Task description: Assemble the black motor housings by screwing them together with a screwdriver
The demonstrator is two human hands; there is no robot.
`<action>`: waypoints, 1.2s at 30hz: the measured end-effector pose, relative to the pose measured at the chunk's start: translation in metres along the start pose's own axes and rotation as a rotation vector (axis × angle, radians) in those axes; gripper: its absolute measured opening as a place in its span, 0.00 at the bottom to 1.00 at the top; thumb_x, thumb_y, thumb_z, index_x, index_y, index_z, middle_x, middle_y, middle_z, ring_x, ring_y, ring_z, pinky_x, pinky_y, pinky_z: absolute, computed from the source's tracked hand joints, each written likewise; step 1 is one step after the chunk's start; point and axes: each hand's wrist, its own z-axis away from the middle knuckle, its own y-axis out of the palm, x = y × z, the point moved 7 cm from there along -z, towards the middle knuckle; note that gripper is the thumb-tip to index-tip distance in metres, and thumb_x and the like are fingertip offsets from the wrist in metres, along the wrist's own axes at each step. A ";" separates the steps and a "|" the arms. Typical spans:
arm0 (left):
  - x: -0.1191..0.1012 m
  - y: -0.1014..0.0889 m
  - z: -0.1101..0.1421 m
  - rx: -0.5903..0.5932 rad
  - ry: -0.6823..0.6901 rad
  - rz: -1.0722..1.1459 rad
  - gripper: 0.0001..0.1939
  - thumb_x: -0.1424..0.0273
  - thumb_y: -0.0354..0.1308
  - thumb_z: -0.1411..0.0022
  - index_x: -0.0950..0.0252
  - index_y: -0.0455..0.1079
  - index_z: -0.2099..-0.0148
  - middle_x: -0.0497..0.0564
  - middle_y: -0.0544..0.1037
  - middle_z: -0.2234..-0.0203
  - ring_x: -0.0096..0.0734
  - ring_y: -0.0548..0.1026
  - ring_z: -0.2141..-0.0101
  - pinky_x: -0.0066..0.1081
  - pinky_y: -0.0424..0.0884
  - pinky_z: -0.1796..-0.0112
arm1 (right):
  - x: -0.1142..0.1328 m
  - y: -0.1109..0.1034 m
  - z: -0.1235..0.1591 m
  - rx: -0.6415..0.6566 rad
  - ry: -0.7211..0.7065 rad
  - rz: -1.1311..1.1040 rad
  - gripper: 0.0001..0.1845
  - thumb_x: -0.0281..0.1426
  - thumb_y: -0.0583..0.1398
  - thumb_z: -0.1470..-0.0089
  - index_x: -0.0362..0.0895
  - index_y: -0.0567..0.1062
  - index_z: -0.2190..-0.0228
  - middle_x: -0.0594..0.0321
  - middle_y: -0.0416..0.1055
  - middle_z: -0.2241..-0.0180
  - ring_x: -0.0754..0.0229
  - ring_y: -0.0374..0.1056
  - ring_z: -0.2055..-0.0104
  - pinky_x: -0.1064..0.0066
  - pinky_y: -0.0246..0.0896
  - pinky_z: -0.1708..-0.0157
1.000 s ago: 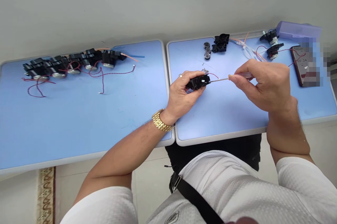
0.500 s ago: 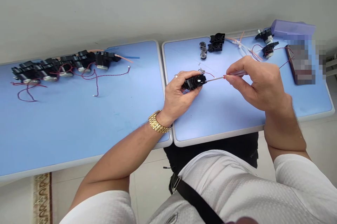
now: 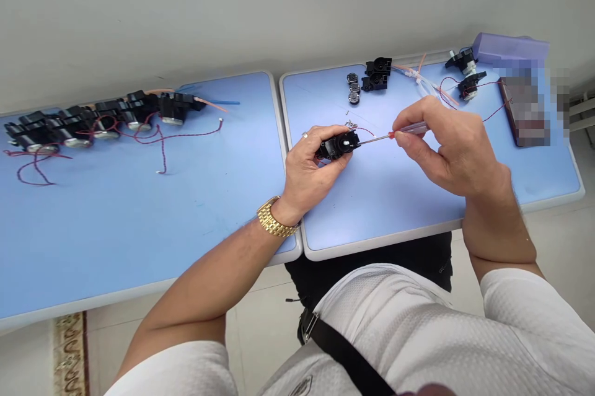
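My left hand [image 3: 310, 167] is closed around a small black motor housing [image 3: 338, 145], its fingers and thumb on opposite sides. A white shaft end shows on the housing's face. Between the thumb and fingers of my right hand [image 3: 450, 145] is a thin screwdriver [image 3: 411, 129] with a clear, red-tipped handle. Its metal tip meets the right end of the housing; the exact contact spot is too small to make out. Just behind the housing lie several tiny screws [image 3: 351, 124] and a thin red wire with a white plug.
Several black motor assemblies [image 3: 77, 126] with twisted red wires line the left table. At the back are round silver-black parts [image 3: 354, 88], two black housings [image 3: 375, 81] and cable ties [image 3: 421, 77]. Farther right are two more assemblies [image 3: 469, 85], a phone [image 3: 509, 114] and a purple case [image 3: 511, 48].
The whole view has shifted slightly, so things on the tables appear a little farther left. Both hands keep the same grip, with the screwdriver still against the housing.
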 end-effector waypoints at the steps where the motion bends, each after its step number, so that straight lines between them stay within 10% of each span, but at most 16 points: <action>1: 0.000 0.000 0.000 0.002 -0.005 0.000 0.17 0.71 0.70 0.31 0.57 0.82 0.41 0.50 0.88 0.50 0.36 0.84 0.52 0.34 0.80 0.51 | 0.000 0.000 0.000 0.003 -0.005 -0.002 0.10 0.36 0.58 0.22 0.49 0.79 0.53 0.66 0.87 0.59 0.59 0.84 0.63 0.65 0.75 0.62; 11: 0.000 0.000 0.001 0.004 -0.005 -0.015 0.19 0.73 0.70 0.32 0.56 0.81 0.41 0.49 0.87 0.49 0.36 0.84 0.51 0.34 0.81 0.51 | -0.008 0.001 0.002 -0.070 0.037 0.150 0.28 0.56 0.56 0.22 0.49 0.79 0.65 0.69 0.79 0.75 0.60 0.75 0.74 0.65 0.62 0.71; 21: 0.002 0.000 0.000 0.024 -0.032 -0.035 0.18 0.68 0.69 0.31 0.55 0.81 0.40 0.49 0.87 0.48 0.39 0.84 0.50 0.38 0.81 0.47 | 0.003 0.001 -0.001 -0.013 -0.021 -0.019 0.12 0.36 0.57 0.22 0.47 0.80 0.52 0.62 0.87 0.57 0.58 0.84 0.61 0.65 0.77 0.60; 32: 0.005 0.001 0.001 0.018 -0.046 -0.028 0.18 0.69 0.70 0.31 0.56 0.81 0.40 0.51 0.87 0.48 0.38 0.84 0.50 0.36 0.82 0.50 | -0.010 0.003 0.003 -0.045 0.085 0.222 0.32 0.60 0.56 0.24 0.50 0.79 0.69 0.68 0.74 0.79 0.60 0.70 0.77 0.64 0.60 0.72; 36: -0.001 0.000 0.000 -0.003 -0.005 0.022 0.18 0.72 0.70 0.31 0.56 0.81 0.40 0.51 0.87 0.48 0.37 0.84 0.50 0.35 0.81 0.50 | -0.006 0.001 0.003 -0.119 0.049 0.127 0.26 0.54 0.56 0.21 0.48 0.82 0.59 0.65 0.82 0.71 0.58 0.79 0.70 0.65 0.69 0.68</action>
